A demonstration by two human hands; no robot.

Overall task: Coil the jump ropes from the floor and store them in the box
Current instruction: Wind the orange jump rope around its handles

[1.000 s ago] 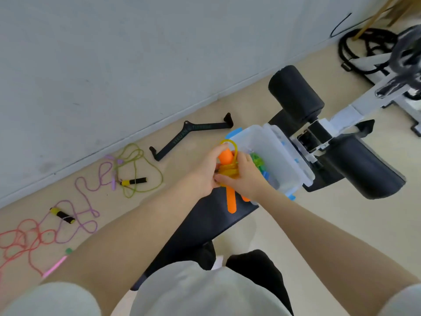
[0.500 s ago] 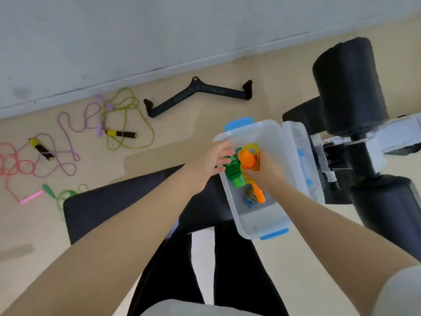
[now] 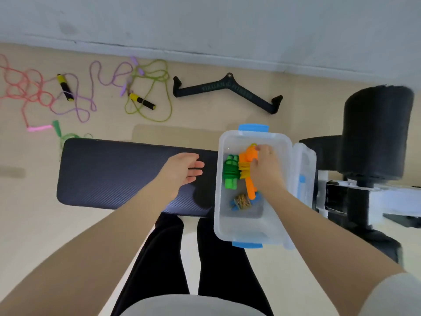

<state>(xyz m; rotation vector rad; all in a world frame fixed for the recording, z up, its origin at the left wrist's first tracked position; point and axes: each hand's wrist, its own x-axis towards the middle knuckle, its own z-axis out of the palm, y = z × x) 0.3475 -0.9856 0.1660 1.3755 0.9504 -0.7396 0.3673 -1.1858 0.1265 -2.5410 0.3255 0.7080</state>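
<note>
Both hands are over the bench end: the right hand [image 3: 265,166] reaches into the clear plastic box [image 3: 248,229] and its curled fingers grip the orange coiled jump rope [image 3: 246,166], which lies inside the box against the green coiled jump rope [image 3: 231,171]. Just below these 2 bundles, on the box floor, sits a third, smaller bundle with blue handles and brownish cord [image 3: 242,201]. The left hand [image 3: 182,171] hovers above the black bench pad [image 3: 109,174] with fingers straight and slightly spread, holding nothing, a little left of the box.

The box has blue latches at its far and near ends, and its clear lid [image 3: 304,172] hangs open on the right side. It rests at the right end of the bench pad.

On the tan floor near the wall, several ropes lie uncoiled: a red rope [image 3: 21,87] at far left, a purple rope [image 3: 91,92] tangled across it, an olive rope with yellow and black handles [image 3: 145,102], and a green rope [image 3: 58,131] partly hidden behind the pad's corner, beside a pink handle [image 3: 38,128]. A black V-shaped cable bar [image 3: 227,91] lies farther right, and a black foam roller pad [image 3: 376,131] of the bench stands at the right edge.
</note>
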